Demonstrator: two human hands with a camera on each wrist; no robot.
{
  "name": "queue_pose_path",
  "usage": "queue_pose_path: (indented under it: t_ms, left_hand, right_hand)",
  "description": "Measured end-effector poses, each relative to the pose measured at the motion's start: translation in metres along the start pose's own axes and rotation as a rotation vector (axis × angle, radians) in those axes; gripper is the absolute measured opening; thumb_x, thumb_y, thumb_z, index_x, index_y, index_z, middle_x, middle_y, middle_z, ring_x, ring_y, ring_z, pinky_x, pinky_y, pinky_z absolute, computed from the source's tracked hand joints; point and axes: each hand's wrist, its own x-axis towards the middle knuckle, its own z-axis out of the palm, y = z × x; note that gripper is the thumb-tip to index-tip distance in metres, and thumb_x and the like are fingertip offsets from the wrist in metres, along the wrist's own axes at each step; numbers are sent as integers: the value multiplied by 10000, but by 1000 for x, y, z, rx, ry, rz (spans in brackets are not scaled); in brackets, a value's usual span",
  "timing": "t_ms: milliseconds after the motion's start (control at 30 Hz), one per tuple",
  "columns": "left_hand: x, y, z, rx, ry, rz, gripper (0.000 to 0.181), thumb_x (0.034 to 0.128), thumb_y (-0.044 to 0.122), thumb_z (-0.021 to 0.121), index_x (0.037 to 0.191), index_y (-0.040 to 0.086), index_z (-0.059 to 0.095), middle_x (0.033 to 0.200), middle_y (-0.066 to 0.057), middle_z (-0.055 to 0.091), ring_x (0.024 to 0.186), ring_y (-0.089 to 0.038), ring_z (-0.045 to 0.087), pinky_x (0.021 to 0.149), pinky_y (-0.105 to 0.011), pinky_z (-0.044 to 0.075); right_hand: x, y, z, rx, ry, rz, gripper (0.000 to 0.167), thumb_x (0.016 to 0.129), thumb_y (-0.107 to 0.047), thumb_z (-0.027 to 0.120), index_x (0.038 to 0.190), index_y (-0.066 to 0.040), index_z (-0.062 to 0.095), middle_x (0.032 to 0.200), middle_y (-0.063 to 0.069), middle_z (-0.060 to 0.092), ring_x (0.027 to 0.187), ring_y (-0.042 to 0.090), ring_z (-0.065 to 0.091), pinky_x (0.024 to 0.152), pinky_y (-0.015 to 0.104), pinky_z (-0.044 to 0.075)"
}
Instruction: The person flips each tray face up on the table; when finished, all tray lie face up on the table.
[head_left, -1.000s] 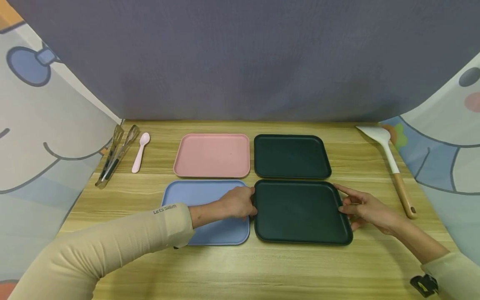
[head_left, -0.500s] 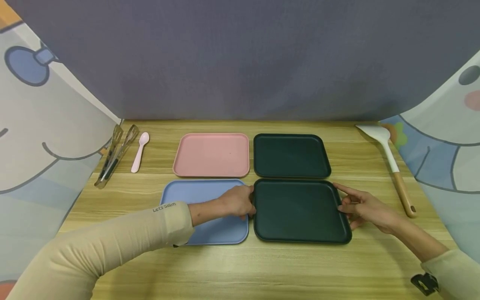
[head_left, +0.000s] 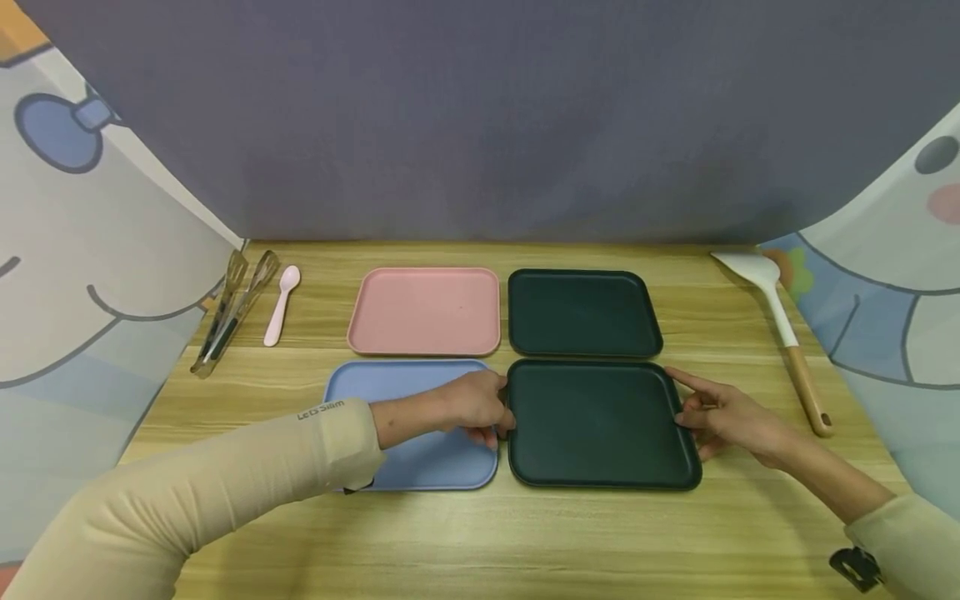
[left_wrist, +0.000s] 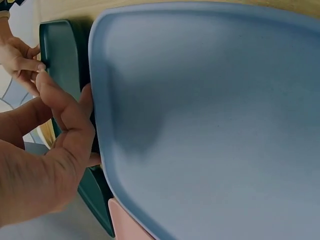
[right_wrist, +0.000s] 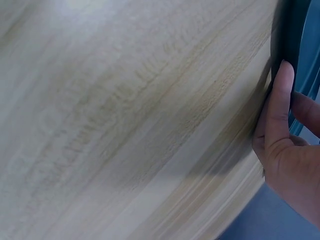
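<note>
The front dark green tray [head_left: 603,425] lies flat on the table, with a hand at each short side. My left hand [head_left: 476,404] reaches over the blue tray [head_left: 375,383] and holds the green tray's left rim. In the left wrist view, this hand [left_wrist: 60,145] has its fingertips in the narrow gap between the blue and green trays. My right hand [head_left: 731,421] pinches the opposite rim, thumb on top and fingers along the outer side. The right wrist view shows that rim between thumb and finger of the right hand [right_wrist: 292,150]. The left forearm covers part of the blue tray.
Behind lie a pink tray [head_left: 425,312] and another dark green tray [head_left: 583,312]. Tongs [head_left: 232,312] and a pink spoon [head_left: 281,307] lie at the far left. A white spatula with a wooden handle [head_left: 806,387] lies along the right edge.
The front green tray's right edge has shifted very slightly left, together with my right hand. My left hand has tilted a little, showing more of its lower fingers.
</note>
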Motion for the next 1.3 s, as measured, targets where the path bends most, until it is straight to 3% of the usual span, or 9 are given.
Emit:
queue_pose_path:
  t_ms: [200, 600, 867, 967, 1167, 1300]
  left_hand:
    - [-1, 2, -2, -56, -33, -19, 791, 942, 50, 657, 1570, -58, 189, 903, -176, 737, 429, -72, 582, 432, -178, 476]
    - [0, -1, -6, -115, -33, -25, 776, 935, 51, 647, 1565, -63, 208, 933, -197, 743, 431, -68, 587, 434, -176, 482]
    - [-6, 1, -13, -100, -65, 1, 803, 933, 90, 650, 1582, -24, 191, 981, -164, 756, 461, -73, 606, 461, -186, 496]
    - [-11, 0, -20, -63, -36, 37, 789, 918, 132, 668, 1580, 21, 253, 998, -140, 764, 537, -107, 652, 520, -226, 528]
    - [-32, -8, -39, -1, 59, 100, 673, 927, 217, 679, 1527, 77, 408, 1134, -117, 720, 850, -262, 720, 695, -322, 544]
    - [-47, -16, -57, 12, 161, 165, 594, 955, 224, 644, 1501, 91, 453, 1164, -148, 698, 952, -281, 694, 743, -339, 535]
  right_hand:
    - [2, 3, 1, -9, 5, -8, 826, 987, -87, 593, 1618, -70, 60, 1011, 135, 493, 723, 149, 559, 608, 377, 600]
    - [5, 3, 0, -6, 12, -4, 821, 982, -56, 586, 1620, -77, 70, 994, 133, 496, 711, 148, 561, 598, 368, 598]
    - [4, 2, -1, -8, 9, -2, 817, 984, -57, 582, 1618, -69, 67, 1004, 144, 500, 732, 159, 568, 609, 374, 601]
    - [3, 3, -1, -7, 8, -5, 814, 986, -56, 578, 1617, -64, 64, 1009, 151, 504, 733, 163, 575, 612, 377, 602]
    - [0, 4, -3, -13, 17, -10, 807, 986, -50, 570, 1616, -57, 64, 1014, 157, 505, 732, 168, 579, 603, 372, 599]
    - [-1, 4, -7, -25, 15, 16, 830, 988, -84, 592, 1616, -58, 50, 1030, 158, 512, 757, 174, 597, 629, 389, 606]
